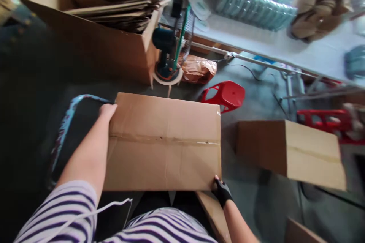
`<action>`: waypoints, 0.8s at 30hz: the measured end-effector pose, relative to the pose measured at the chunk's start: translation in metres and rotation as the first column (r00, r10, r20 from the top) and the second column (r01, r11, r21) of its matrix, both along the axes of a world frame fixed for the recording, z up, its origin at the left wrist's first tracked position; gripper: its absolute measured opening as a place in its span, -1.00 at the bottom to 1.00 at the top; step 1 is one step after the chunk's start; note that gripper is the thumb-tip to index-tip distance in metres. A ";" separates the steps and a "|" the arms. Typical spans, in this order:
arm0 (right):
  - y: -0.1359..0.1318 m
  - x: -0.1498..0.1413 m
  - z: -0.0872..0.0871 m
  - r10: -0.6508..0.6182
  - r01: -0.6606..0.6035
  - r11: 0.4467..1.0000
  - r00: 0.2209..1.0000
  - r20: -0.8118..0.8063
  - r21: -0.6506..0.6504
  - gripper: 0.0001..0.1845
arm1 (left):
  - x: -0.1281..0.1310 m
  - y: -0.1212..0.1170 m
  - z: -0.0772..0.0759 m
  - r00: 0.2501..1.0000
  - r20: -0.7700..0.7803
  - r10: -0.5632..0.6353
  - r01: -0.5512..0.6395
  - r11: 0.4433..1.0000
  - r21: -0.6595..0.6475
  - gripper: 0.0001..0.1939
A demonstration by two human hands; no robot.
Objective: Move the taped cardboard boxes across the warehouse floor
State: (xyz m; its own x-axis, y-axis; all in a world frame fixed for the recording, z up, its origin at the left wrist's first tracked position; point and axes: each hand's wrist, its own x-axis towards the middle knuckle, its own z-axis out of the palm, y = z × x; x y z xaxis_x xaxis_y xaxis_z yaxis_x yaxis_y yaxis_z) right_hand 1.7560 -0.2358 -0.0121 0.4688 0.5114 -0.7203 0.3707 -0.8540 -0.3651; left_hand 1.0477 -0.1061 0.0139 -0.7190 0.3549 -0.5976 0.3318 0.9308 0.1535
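Note:
A closed cardboard box [165,152] with a taped seam across its top is in front of my body, held between both hands. My left hand [108,111], bare, grips its far left corner, the fingers mostly hidden behind the edge. At the near right corner my right hand [221,191], in a dark fingerless glove, has its thumb on top and the other fingers out of sight round the side. The box's underside is hidden.
Ahead stand a big open carton [114,53] of cardboard sheets, a dark fan [165,41] and a red stool [232,93]. Stacked clear containers [253,7] lie on a white table [242,36]. Another box [313,155] sits to the right; a blue-edged cart handle [65,125] rises left.

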 end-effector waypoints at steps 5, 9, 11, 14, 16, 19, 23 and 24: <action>0.004 -0.013 0.018 -0.272 0.270 0.961 0.961 -0.040 -0.056 -0.60 | 0.028 -0.063 -0.010 0.990 -0.119 0.076 -0.055 0.984 0.169 -0.77; 0.002 -0.020 0.027 -0.423 0.416 0.906 0.900 -0.104 -0.083 -0.60 | 0.065 -0.128 -0.028 0.961 -0.176 0.212 -0.145 0.933 0.328 -0.77; 0.001 -0.021 0.027 -0.494 0.489 0.869 0.851 -0.180 -0.073 -0.61 | 0.075 -0.152 -0.034 0.964 -0.163 0.210 -0.154 0.941 0.301 -0.72; -0.003 -0.021 0.025 -0.583 0.597 0.801 0.766 -0.270 -0.037 -0.65 | 0.075 -0.171 -0.040 0.972 -0.143 0.186 -0.153 0.965 0.214 -0.67; -0.006 -0.020 0.023 -0.627 0.650 0.759 0.718 -0.303 -0.030 -0.65 | 0.069 -0.174 -0.041 0.974 -0.128 0.187 -0.173 0.978 0.114 -0.61; -0.009 -0.022 0.022 -0.654 0.686 0.728 0.685 -0.322 -0.021 -0.64 | 0.060 -0.176 -0.043 0.969 -0.116 0.217 -0.218 0.976 0.004 -0.55; -0.005 -0.024 0.019 -0.609 0.638 0.770 0.739 -0.288 0.009 -0.61 | 0.059 -0.174 -0.042 0.958 -0.111 0.263 -0.273 0.958 -0.089 -0.56; -0.003 -0.024 0.018 -0.593 0.621 0.784 0.755 -0.280 0.012 -0.60 | 0.063 -0.172 -0.038 0.955 -0.106 0.279 -0.290 0.950 -0.112 -0.58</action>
